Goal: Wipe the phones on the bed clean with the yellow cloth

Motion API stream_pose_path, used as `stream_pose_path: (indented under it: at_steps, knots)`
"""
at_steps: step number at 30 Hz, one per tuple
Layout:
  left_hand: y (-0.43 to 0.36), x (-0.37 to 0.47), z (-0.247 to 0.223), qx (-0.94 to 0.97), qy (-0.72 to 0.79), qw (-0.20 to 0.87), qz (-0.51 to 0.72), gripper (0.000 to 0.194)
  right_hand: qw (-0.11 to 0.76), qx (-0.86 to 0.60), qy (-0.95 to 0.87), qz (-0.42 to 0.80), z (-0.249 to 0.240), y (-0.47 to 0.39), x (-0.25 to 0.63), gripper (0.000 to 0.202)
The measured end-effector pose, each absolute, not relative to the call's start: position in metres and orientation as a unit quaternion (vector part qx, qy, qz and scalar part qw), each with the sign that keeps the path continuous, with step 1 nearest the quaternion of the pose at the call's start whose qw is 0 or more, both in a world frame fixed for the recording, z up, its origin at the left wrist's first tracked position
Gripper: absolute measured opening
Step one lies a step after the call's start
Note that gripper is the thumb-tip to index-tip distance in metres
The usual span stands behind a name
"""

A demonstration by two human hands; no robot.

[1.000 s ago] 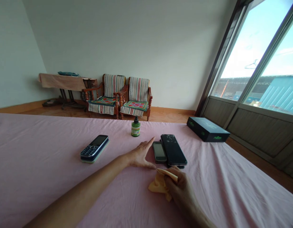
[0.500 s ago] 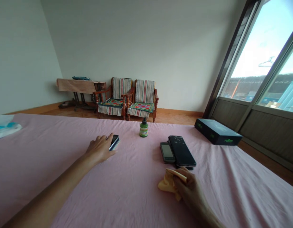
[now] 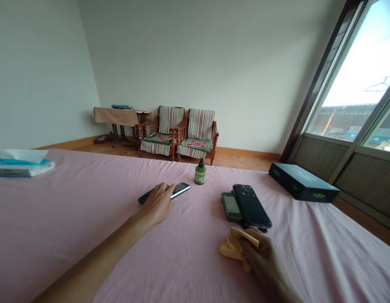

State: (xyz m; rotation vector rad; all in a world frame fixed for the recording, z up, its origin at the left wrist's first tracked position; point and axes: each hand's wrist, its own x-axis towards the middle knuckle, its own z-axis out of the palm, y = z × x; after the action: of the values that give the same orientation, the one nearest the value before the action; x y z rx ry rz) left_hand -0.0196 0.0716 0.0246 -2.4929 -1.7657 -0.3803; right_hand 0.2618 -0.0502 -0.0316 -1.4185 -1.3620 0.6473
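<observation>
Cloth point(image 3: 232, 249) juts in crumpled yellow folds from the right hand point(image 3: 263, 254)

I saw the left arm point(image 3: 109, 250) stretched well forward, the left hand point(image 3: 159, 203) palm down with fingers point(image 3: 170, 190) curled. Closer in, the right hand point(image 3: 262, 250) pinched thumb point(image 3: 249, 250) against bent fingers.

Matt cloth point(image 3: 233, 248); phone point(image 3: 182, 189) seemingly glossy.

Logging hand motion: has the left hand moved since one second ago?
Yes: the left hand has moved left, judged against the small green bottle with a black top, from roughly in front of it to its left.
</observation>
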Motion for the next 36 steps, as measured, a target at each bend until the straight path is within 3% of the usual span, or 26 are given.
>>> stream_pose_path:
  at_steps: [5, 10, 15, 21, 24, 29, 32, 36]
  knots:
    - [0.048, 0.011, 0.005, -0.847, -0.514, -0.038, -0.132, 0.044, 0.509, -0.592, -0.559, 0.277, -0.030, -0.050, 0.263, 0.023]
    - [0.027, 0.017, 0.016, -0.862, -0.475, -0.106, -0.142, 0.054, 0.518, -0.594, -0.556, 0.264, -0.032, -0.051, 0.259, 0.023]
    - [0.022, 0.012, 0.033, -0.870, -0.401, -0.255, -0.131, 0.048, 0.535, -0.596, -0.534, 0.269, -0.036, -0.052, 0.253, 0.026]
    - [0.045, 0.005, 0.022, -0.896, -0.332, -0.274, -0.104, 0.115, 0.499, -0.597, -0.565, 0.274, -0.033, -0.051, 0.261, 0.023]
    - [0.050, 0.004, 0.016, -0.906, -0.301, -0.287, -0.082, 0.129, 0.494, -0.594, -0.581, 0.257, -0.031, -0.052, 0.265, 0.024]
    - [0.043, 0.009, 0.009, -0.914, -0.321, -0.239, -0.069, 0.125, 0.508, -0.593, -0.586, 0.218, -0.016, -0.058, 0.258, 0.025]
    - [0.035, 0.018, 0.002, -0.904, -0.354, -0.205, -0.123, 0.119, 0.494, -0.568, -0.631, 0.189, 0.005, -0.055, 0.247, 0.026]
    - [0.024, 0.025, -0.001, -0.896, -0.363, -0.197, -0.161, 0.105, 0.453, -0.542, -0.704, 0.074, 0.027, -0.034, 0.229, 0.025]
